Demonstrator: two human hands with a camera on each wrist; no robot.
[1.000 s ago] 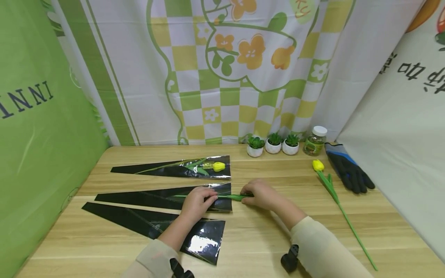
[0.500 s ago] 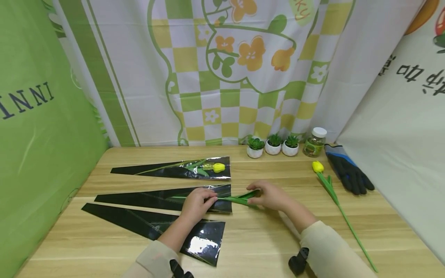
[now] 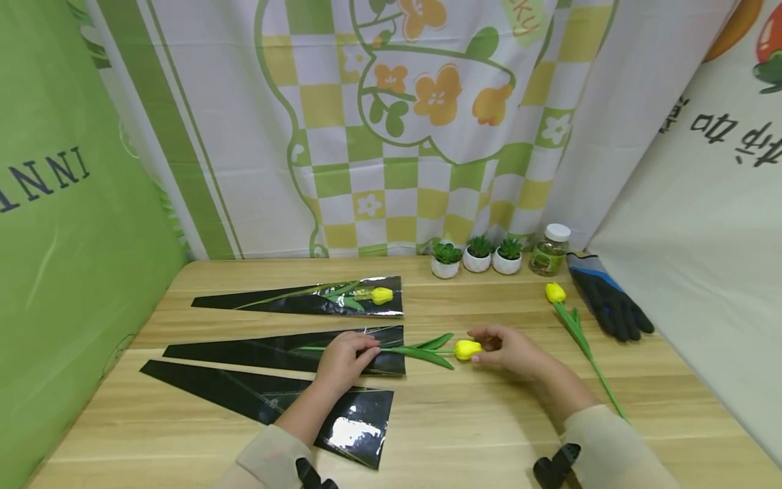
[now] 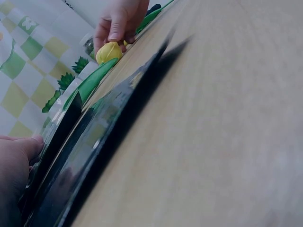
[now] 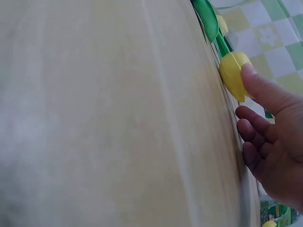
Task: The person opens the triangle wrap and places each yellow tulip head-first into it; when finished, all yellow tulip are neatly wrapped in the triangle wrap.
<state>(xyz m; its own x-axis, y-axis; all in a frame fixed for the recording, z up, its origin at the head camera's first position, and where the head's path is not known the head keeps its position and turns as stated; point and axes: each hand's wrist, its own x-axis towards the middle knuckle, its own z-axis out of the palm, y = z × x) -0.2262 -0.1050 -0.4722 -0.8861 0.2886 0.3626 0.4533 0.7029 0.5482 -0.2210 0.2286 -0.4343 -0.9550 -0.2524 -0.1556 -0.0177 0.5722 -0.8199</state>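
A yellow tulip (image 3: 467,350) lies on the wooden table (image 3: 489,435). Its stem runs left into the wide mouth of the middle black sleeve (image 3: 256,350). My left hand (image 3: 345,356) rests on that mouth with curled fingers and holds the sleeve over the stem. Its fingertips show at the sleeve (image 4: 94,137) edge in the left wrist view (image 4: 14,156). My right hand (image 3: 507,346) is at the bloom and pinches its tip. The right wrist view shows a fingertip (image 5: 253,82) on the yellow bloom (image 5: 232,71), and the left wrist view shows the same bloom (image 4: 108,52).
A far black sleeve (image 3: 293,299) holds another yellow tulip (image 3: 381,295). A third sleeve (image 3: 275,401) lies nearest me. A loose tulip (image 3: 571,319), a dark glove (image 3: 611,305), a jar (image 3: 548,250) and three small potted plants (image 3: 476,255) sit at the back right. Fabric backdrops surround the table.
My right hand has slid right along the tulip, uncovering the leaves and then the yellow bloom. My left hand has stayed on the sleeve mouth.
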